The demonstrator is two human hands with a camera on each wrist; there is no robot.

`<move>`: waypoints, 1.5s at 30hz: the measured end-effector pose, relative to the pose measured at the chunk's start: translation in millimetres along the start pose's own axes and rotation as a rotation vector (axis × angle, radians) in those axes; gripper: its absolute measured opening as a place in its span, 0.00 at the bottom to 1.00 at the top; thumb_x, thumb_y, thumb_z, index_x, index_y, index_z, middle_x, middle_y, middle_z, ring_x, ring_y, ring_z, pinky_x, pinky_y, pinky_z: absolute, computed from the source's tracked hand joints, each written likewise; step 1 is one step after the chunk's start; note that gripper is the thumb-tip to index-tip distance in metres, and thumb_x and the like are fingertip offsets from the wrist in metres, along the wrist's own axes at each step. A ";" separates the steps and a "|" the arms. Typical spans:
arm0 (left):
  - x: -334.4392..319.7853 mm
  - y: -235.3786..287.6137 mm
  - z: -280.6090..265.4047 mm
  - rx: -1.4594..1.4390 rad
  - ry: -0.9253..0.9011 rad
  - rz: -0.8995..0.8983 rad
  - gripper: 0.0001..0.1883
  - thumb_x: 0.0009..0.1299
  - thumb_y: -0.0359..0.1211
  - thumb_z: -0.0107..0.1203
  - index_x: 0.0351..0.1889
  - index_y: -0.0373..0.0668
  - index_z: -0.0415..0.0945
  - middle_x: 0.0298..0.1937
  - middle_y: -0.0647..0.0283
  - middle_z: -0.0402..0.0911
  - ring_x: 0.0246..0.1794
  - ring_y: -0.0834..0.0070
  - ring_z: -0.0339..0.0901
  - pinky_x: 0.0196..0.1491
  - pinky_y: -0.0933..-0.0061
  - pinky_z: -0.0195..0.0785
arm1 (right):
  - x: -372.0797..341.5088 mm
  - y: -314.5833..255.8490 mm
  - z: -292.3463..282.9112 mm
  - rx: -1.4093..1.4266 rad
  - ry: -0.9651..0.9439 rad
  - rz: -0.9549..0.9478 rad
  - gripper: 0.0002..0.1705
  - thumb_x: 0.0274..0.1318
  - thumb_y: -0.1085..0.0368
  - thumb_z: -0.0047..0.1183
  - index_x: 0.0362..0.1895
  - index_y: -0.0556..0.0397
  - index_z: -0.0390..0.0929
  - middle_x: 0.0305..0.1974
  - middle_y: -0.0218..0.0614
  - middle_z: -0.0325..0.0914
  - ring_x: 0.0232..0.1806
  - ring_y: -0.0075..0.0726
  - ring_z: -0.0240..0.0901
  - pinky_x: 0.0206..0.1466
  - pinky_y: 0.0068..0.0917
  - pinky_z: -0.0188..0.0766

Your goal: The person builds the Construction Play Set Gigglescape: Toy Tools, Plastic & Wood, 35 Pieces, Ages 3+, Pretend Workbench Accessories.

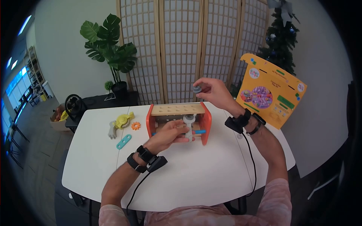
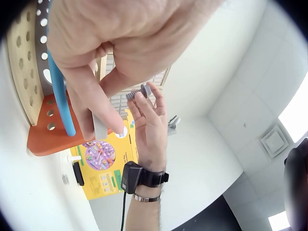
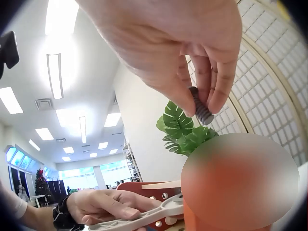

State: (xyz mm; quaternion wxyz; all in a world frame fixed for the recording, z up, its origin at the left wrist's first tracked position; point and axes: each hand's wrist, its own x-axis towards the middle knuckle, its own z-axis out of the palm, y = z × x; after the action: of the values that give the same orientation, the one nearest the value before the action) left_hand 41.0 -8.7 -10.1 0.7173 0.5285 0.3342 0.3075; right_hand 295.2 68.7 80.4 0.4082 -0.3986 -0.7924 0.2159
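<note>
My left hand (image 1: 166, 136) grips a light grey toy wrench (image 1: 189, 119), its ring end pointing up in front of the toy workbench. In the right wrist view the wrench (image 3: 166, 208) lies along the left fingers. Raised above the bench's right end, my right hand (image 1: 218, 93) pinches a dark grey toy bolt (image 1: 197, 89) between thumb and fingertips. Its ridged shaft shows in the right wrist view, where the bolt (image 3: 203, 109) tilts downward. The workbench has a holed wooden top (image 1: 177, 109), red-orange side panels (image 1: 206, 122) and a blue rod (image 1: 200, 132) across the front.
Left of the bench lie a teal link strip (image 1: 123, 141), an orange gear (image 1: 135, 126), a yellow toy piece (image 1: 122, 121) and a grey claw-shaped piece (image 1: 112, 130). A yellow box (image 1: 269, 94) stands at the right rear of the white table (image 1: 181, 177). Cables hang from both wrist cameras.
</note>
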 end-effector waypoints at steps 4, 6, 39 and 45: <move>13.2 -3.2 -6.8 -0.005 0.014 0.004 0.26 0.85 0.30 0.56 0.77 0.29 0.64 0.65 0.54 0.84 0.58 0.70 0.90 0.56 0.82 0.88 | 24.0 -10.9 8.7 -0.188 -0.085 -0.060 0.20 0.57 0.71 0.72 0.54 0.54 0.87 0.43 0.35 0.89 0.40 0.26 0.87 0.48 0.27 0.85; 15.7 0.7 -5.9 -0.024 0.042 -0.024 0.24 0.84 0.29 0.56 0.75 0.30 0.66 0.66 0.55 0.84 0.57 0.73 0.89 0.56 0.83 0.87 | 36.2 -5.9 13.8 -0.191 -0.088 -0.086 0.20 0.55 0.70 0.72 0.54 0.54 0.88 0.44 0.36 0.89 0.40 0.27 0.88 0.47 0.28 0.84; 31.4 -4.5 -11.6 -0.289 0.042 0.034 0.20 0.86 0.29 0.55 0.73 0.40 0.69 0.63 0.66 0.80 0.63 0.69 0.88 0.50 0.84 0.90 | 67.1 37.0 40.4 -0.321 -0.438 -0.114 0.16 0.54 0.66 0.71 0.47 0.58 0.92 0.40 0.45 0.92 0.43 0.40 0.91 0.51 0.37 0.87; 34.9 -7.6 -13.4 -0.447 -0.029 0.091 0.19 0.88 0.27 0.50 0.75 0.40 0.65 0.66 0.64 0.79 0.65 0.70 0.87 0.44 0.84 0.89 | 69.0 33.1 36.8 -0.310 -0.460 -0.115 0.14 0.58 0.67 0.68 0.47 0.59 0.92 0.39 0.46 0.93 0.41 0.40 0.92 0.49 0.36 0.88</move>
State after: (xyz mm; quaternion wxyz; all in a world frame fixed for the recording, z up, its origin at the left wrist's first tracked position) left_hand 51.3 24.6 -25.7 0.8065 0.3755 0.2233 0.3985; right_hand 256.0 143.4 70.0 0.1632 -0.3511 -0.9092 0.1533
